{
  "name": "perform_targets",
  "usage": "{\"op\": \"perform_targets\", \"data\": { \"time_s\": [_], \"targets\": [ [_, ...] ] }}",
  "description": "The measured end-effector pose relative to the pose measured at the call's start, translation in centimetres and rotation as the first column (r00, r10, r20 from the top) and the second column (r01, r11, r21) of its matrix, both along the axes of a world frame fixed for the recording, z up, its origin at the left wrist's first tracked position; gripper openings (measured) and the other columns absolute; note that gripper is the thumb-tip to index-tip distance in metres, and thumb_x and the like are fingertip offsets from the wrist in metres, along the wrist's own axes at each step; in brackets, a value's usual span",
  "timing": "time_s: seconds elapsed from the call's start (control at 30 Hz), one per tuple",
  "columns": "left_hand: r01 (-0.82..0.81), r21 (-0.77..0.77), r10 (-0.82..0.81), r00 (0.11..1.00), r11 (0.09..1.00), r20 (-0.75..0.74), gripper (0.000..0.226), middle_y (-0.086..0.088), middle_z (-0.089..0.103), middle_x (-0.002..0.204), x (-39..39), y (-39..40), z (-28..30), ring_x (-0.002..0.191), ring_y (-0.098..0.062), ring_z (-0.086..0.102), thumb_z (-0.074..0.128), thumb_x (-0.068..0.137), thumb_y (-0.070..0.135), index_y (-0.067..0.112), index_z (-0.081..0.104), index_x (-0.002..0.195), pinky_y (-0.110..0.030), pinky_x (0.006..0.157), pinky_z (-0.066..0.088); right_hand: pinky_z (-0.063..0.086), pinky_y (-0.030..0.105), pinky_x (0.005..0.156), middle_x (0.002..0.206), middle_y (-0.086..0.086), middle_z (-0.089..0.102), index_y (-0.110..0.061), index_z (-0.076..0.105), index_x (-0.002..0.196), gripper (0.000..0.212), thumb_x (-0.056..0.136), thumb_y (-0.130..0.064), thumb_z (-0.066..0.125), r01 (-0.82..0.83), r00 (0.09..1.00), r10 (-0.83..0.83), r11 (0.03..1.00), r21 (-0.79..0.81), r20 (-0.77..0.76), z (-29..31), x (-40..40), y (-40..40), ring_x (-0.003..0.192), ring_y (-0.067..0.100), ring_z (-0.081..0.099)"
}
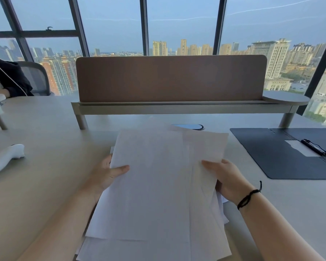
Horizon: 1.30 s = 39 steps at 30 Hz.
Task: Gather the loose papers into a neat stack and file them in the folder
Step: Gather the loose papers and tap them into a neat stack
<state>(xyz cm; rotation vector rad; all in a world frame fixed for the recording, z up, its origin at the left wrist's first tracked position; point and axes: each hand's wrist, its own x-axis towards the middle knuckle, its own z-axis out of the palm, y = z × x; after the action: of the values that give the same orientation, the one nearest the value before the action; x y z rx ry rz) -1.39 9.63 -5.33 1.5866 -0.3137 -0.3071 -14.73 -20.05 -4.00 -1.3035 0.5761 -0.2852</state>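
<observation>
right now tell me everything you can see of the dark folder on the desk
The dark navy folder lies open and flat on the pale desk, right of the loose white papers and apart from them. Its matte cover has rounded corners and parallel spine creases. A black metal clip near the spine pins a small white slip. Neither hand touches it; its right side runs out of frame.

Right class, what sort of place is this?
Probably a high-rise office: a shared desk with a privacy divider screen, a mesh office chair, and floor-to-ceiling windows overlooking city towers.
</observation>
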Motion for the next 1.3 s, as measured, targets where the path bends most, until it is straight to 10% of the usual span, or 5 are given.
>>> {"op": "perform_targets", "data": {
  "time_s": [0.23,0.4,0.73,0.9,1.3],
  "targets": [
    [-0.012,0.013,0.013,1.0,1.0,-0.026,0.039,-0.003,0.08,0.097,-0.5,-0.4,0.3,0.079,-0.015,0.077,0.077,0.078,0.0,0.012,0.07,0.114,-0.022,0.06,0.058,0.038,0.039,0.061,0.068,0.007,0.047,0.011,0.051,0.072,0.036,0.099,-0.012,0.058,0.359,0.912,-0.277,0.895,-0.266,0.302,2.4,-0.6,-0.7,0.061,0.022,0.045],
    [-0.148,-0.065,0.142,0.986,0.987,-0.085,0.044,-0.016,0.075,0.111,-0.2,-0.4,0.0,0.092,-0.032,0.074,0.077,0.078,0.0,0.008,0.067,0.12,-0.036,0.071,0.059,0.043,0.023,0.053,0.067,0.011,0.068,0.007,0.062,0.074,0.032,0.099,-0.013,0.058,0.557,0.811,-0.107,0.444,-0.702,0.576,4.1,-2.8,1.6,0.06,0.026,0.06],
    [-0.396,-0.012,0.389,0.906,0.918,-0.167,0.013,-0.008,0.07,0.091,0.2,0.1,0.1,0.082,-0.023,0.063,0.059,0.093,0.011,0.004,0.07,0.095,-0.032,0.074,0.045,0.051,0.04,0.092,0.12,-0.004,0.07,-0.027,0.069,0.11,0.047,0.071,-0.022,0.042,-0.222,0.836,0.389,-0.405,-0.887,-0.387,-1.3,-1.5,9.2,0.11,0.024,0.065],
    [-0.42,-0.138,0.397,0.902,0.897,-0.168,0.066,0.008,0.064,0.128,0.0,0.1,0.8,0.117,-0.011,0.057,0.045,0.087,0.076,0.024,0.065,0.122,-0.035,0.108,0.039,0.055,0.038,0.086,0.12,-0.01,0.072,-0.035,0.067,0.118,0.05,0.076,-0.034,0.039,-0.247,0.82,0.456,-0.262,-0.933,-0.345,-2.5,-1.5,9.3,0.106,0.022,0.068],
    [-0.31,-0.018,0.308,0.947,0.95,-0.093,0.034,-0.009,0.072,0.116,-0.2,-0.3,0.3,0.108,-0.027,0.067,0.069,0.088,0.003,0.007,0.067,0.122,-0.031,0.078,0.051,0.05,0.031,0.088,0.135,-0.022,0.061,-0.049,0.047,0.14,0.066,0.088,-0.007,0.045,-0.44,0.894,0.102,0.026,-0.898,-0.435,0.5,-1.7,2.0,0.123,0.017,0.059]
  ]
}}
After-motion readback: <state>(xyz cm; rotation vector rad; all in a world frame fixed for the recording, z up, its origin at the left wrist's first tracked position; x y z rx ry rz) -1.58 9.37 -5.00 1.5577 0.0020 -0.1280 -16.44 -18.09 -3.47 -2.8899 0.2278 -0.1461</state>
